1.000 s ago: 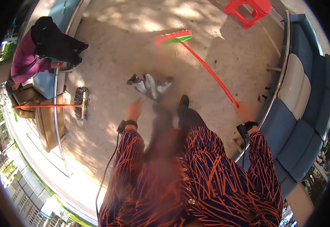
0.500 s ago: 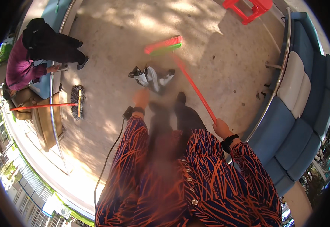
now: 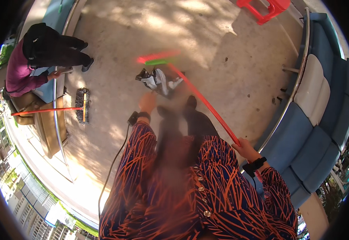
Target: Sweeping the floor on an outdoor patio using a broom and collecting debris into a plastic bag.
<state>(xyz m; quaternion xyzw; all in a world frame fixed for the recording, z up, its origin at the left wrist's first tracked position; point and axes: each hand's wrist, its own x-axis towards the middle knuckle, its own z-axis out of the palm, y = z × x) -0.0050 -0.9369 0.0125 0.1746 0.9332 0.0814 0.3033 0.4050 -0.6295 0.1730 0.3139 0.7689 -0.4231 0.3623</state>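
Observation:
My right hand (image 3: 244, 147) is closed round the red handle (image 3: 204, 100) of a broom at lower right. Its head (image 3: 156, 60), with red bristles and a green block, is blurred just beyond a crumpled black-and-white plastic item (image 3: 158, 82) on the concrete floor (image 3: 242, 68). My left hand (image 3: 146, 103) reaches out just below that plastic item; its fingers are blurred, so I cannot make out whether they hold anything. My legs and shoes show faintly between the two hands.
A person (image 3: 26, 72) in purple and black sits on the left bench. A red-handled mop (image 3: 82, 106) with a grey head lies beside it. A red plastic stool (image 3: 266, 14) stands at upper right. Blue and cream padded seats (image 3: 294, 132) with a metal rail line the right.
The broom head has swept leftward and toward me, above the plastic item. My right hand has moved down and left. My left hand has moved forward and a little right.

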